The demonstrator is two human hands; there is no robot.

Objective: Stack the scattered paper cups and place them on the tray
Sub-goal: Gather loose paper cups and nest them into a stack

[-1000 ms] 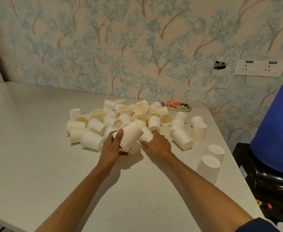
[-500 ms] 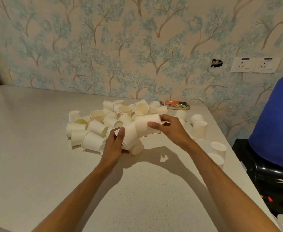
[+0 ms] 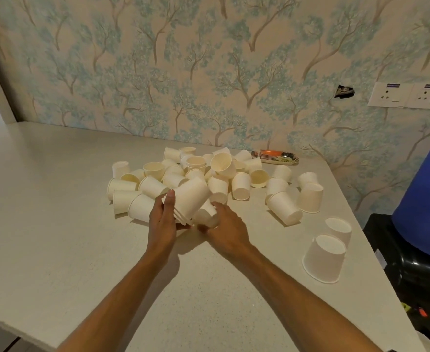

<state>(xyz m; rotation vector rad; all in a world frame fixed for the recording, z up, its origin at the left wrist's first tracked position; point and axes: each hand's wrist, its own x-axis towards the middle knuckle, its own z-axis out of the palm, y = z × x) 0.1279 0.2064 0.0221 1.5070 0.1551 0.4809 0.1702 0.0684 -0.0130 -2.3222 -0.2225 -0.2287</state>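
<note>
Stacking is the step in hand. The left hand (image 3: pixel 163 216) grips a short nested stack (image 3: pixel 188 199) of paper cups, tilted with its closed end up and away from the person, at the near edge of the cup pile (image 3: pixel 196 174). The right hand (image 3: pixel 228 228) curls round a single cup (image 3: pixel 206 215) lying just right of that stack, touching it; I judge this cup is the next to go on. The next move calls for lifting that cup, turning its mouth to match the stack's bottom end, and sliding it over without crushing the thin wall.

Many cups lie loose on the desk (image 3: pixel 56 199), most behind the stack, some upside down to the right of the pile. The tray (image 3: pixel 276 158) sits behind the pile, against the wall. Two upturned cups (image 3: pixel 325 257) stand right of the pile near the desk's right edge and could be knocked off. Bare desk lies left of the pile and between it and the person.
</note>
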